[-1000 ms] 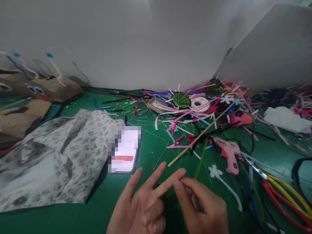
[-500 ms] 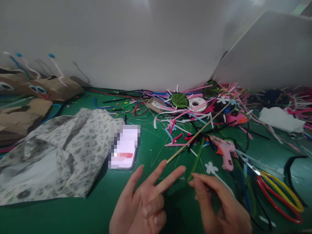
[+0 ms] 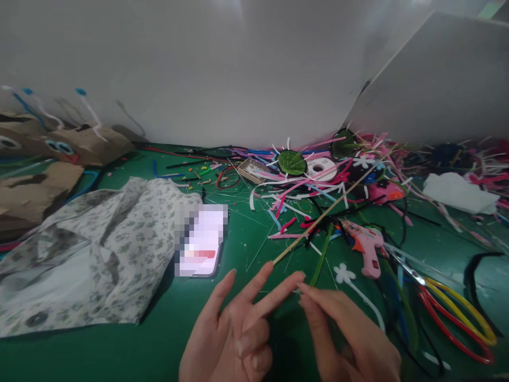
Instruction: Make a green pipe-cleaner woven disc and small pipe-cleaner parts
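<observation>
Right of the phone (image 3: 204, 236), the left hand (image 3: 228, 337) lies palm-up, thumb and two fingers spread, beside a wooden stick (image 3: 305, 232); the right hand (image 3: 352, 334) pinches, perhaps on something too fine to see.

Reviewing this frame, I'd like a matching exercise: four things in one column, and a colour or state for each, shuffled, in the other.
Column one
1. glue gun
2. left hand
3. scissors
4. cloth

Column two
A. palm up, two fingers curled in
B. pale, with a small print
C. pink, with an orange trigger
D. one red and one yellow handle

Right pairs: 1-C, 2-A, 3-D, 4-B
</observation>
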